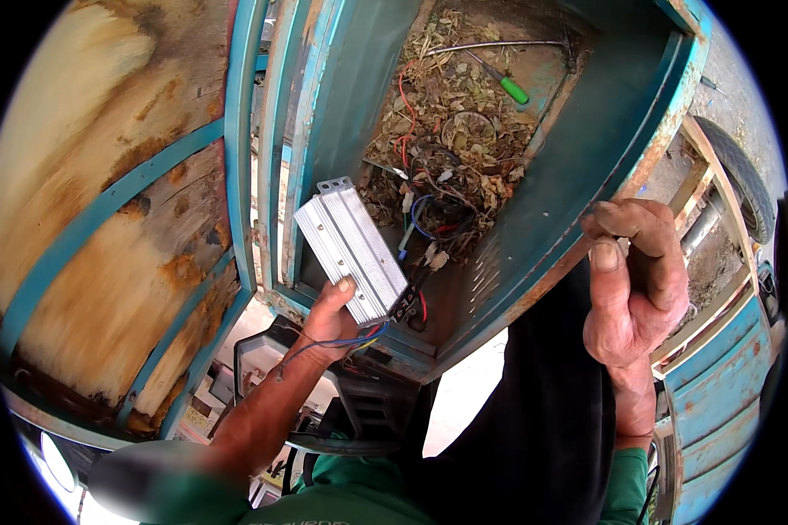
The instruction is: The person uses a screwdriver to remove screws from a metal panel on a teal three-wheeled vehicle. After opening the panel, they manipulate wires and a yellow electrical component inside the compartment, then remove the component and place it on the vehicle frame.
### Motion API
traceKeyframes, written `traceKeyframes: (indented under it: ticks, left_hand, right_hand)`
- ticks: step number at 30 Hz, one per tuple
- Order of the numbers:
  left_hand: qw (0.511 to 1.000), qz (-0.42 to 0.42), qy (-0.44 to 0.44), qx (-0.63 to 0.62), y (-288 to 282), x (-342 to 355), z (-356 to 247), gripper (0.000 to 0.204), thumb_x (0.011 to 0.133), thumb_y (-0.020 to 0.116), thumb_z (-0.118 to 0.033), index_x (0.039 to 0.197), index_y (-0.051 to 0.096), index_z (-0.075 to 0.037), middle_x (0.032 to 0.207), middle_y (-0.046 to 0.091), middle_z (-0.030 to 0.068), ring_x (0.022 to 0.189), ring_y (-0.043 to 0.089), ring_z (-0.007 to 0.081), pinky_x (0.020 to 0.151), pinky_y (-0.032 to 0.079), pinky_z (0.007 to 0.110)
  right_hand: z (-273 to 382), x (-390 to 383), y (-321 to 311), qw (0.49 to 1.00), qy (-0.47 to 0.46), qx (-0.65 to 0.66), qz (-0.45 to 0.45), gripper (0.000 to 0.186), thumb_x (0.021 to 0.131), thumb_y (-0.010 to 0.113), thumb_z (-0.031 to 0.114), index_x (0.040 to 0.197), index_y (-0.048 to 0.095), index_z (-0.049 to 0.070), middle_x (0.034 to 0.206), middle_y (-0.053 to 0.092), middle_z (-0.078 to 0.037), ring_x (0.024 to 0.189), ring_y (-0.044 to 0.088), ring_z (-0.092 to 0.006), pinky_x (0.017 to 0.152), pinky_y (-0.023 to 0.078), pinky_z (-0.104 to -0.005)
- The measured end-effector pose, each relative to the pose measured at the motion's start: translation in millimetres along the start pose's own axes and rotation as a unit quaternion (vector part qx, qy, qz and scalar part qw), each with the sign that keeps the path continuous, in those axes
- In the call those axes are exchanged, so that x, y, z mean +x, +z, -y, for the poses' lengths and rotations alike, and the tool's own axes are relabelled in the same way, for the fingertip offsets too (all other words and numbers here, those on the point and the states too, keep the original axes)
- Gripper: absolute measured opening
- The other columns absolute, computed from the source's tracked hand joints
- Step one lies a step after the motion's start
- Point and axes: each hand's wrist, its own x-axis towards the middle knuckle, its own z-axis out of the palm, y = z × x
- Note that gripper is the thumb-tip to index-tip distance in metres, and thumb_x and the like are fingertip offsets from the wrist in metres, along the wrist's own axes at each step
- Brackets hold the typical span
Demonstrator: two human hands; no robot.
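My left hand (327, 317) grips the lower end of a silver, finned metal motor controller (350, 254), its thumb lying across the top face. Coloured wires (359, 341) come out of the controller's lower end and hang over my wrist. The controller is tilted above the near left corner of a blue metal compartment (534, 219). To the right, my right hand (636, 280) is raised beside the compartment's rusty rim, fingers curled and thumb pressed toward the index finger. Whatever may be between those fingertips is too small to make out.
Dry leaves (464, 114) and loose wires (425, 210) lie in the compartment. A green-handled screwdriver (512, 89) and a thin metal rod (499, 44) lie at its far end. A stained wooden lid (131, 219) with blue strips stands at left; a tyre (735, 175) is at right.
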Motion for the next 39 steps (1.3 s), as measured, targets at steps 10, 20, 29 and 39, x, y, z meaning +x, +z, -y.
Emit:
traceKeyframes:
  ticks: [10, 20, 29, 39]
  left_hand:
    - [0.988, 0.119, 0.087, 0.041, 74.8, 29.1, -17.7, 0.071, 0.094, 0.057, -0.040, 0.145, 0.027, -0.002, 0.135, 0.048, 0.0152, 0.125, 0.051, 0.0264, 0.105, 0.043, 0.045]
    - [0.983, 0.058, 0.163, 0.067, 169.4, 190.1, -59.6, 0.043, 0.101, 0.047, -0.038, 0.130, 0.051, -0.007, 0.126, 0.056, 0.0105, 0.123, 0.049, 0.0210, 0.105, 0.038, 0.044]
    - [0.944, 0.109, 0.077, 0.301, 107.7, 88.6, -9.1, 0.036, 0.097, 0.056, -0.021, 0.122, 0.057, 0.004, 0.101, 0.068, 0.0086, 0.094, 0.065, 0.0184, 0.085, 0.051, 0.032]
    - [0.913, -0.079, 0.052, 0.398, 66.5, 113.6, 77.8, 0.042, 0.097, 0.054, -0.027, 0.128, 0.053, 0.002, 0.109, 0.066, 0.0161, 0.093, 0.067, 0.0222, 0.085, 0.050, 0.035]
  right_hand:
    - [8.1, 48.6, 62.1, 0.906, 0.167, -0.069, 0.382, 0.071, 0.087, 0.065, 0.043, 0.137, 0.044, -0.003, 0.115, 0.061, -0.032, 0.103, 0.062, -0.0467, 0.091, 0.049, -0.0506]
    - [-30.0, 115.7, 82.0, 0.899, -0.050, -0.422, 0.105, 0.056, 0.092, 0.060, 0.044, 0.131, 0.054, 0.003, 0.121, 0.064, -0.021, 0.110, 0.063, -0.0357, 0.096, 0.049, -0.0444]
    - [-34.0, 141.0, 100.5, 0.896, 0.009, -0.212, 0.389, 0.025, 0.083, 0.062, 0.021, 0.089, 0.069, -0.002, 0.090, 0.069, -0.023, 0.086, 0.067, -0.0392, 0.080, 0.052, -0.0450]
    - [-116.3, 95.9, 169.9, 0.608, 0.033, -0.401, 0.685, 0.021, 0.079, 0.059, 0.011, 0.088, 0.072, -0.001, 0.095, 0.071, -0.020, 0.095, 0.068, -0.0340, 0.082, 0.054, -0.0419]
